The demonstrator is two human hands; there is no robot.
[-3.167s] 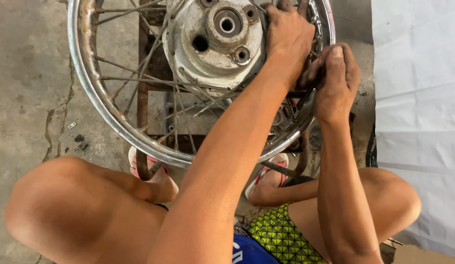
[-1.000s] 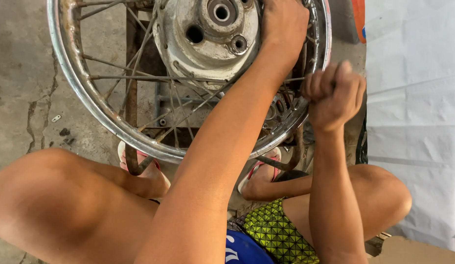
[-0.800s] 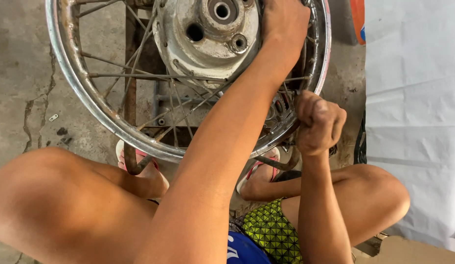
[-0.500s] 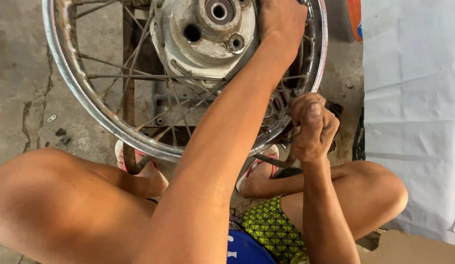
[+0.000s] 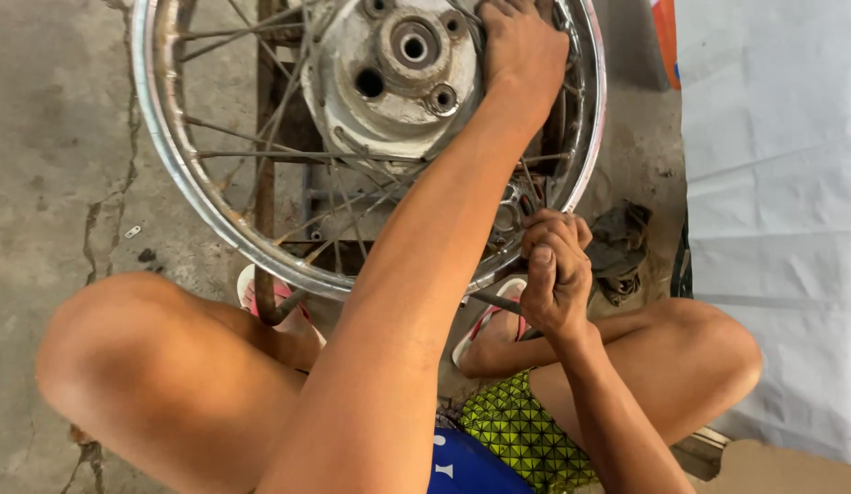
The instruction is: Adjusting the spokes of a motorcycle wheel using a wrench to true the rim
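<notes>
My left hand (image 5: 522, 55) grips spokes (image 5: 261, 151) beside hub (image 5: 398, 69), at wheel's (image 5: 169, 165) two o'clock. My right hand (image 5: 554, 274) clenched on small tool, barely visible, at rim's five o'clock. Wheel on stand over floor (image 5: 50, 137).

I see a wheel rim (image 5: 183, 197) of shiny chromed metal, thin steel spokes (image 5: 261, 155), a dull, scuffed grey cast-metal hub (image 5: 389, 82), a rough cracked concrete floor (image 5: 50, 183), and smooth white sheeting (image 5: 773, 183).
</notes>
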